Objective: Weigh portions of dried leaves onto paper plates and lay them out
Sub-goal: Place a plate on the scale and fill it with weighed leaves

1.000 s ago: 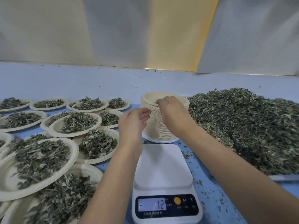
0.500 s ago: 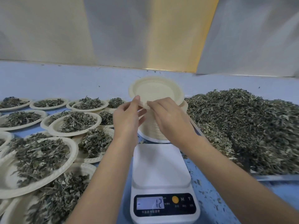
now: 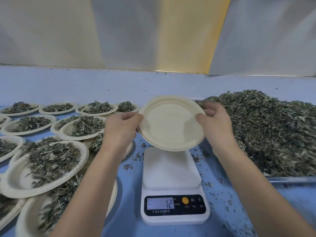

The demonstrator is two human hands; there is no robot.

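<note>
Many filled plates (image 3: 46, 166) laid out. Left hand (image 3: 121, 132) and right hand (image 3: 215, 124) pinch an empty plate (image 3: 171, 124) over the scale (image 3: 171, 170) (reads -12); big leaf pile (image 3: 273, 134) left to weigh

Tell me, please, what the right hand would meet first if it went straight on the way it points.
The plate that the right hand holds; past it the way looks free, though the plate hides much.
</note>
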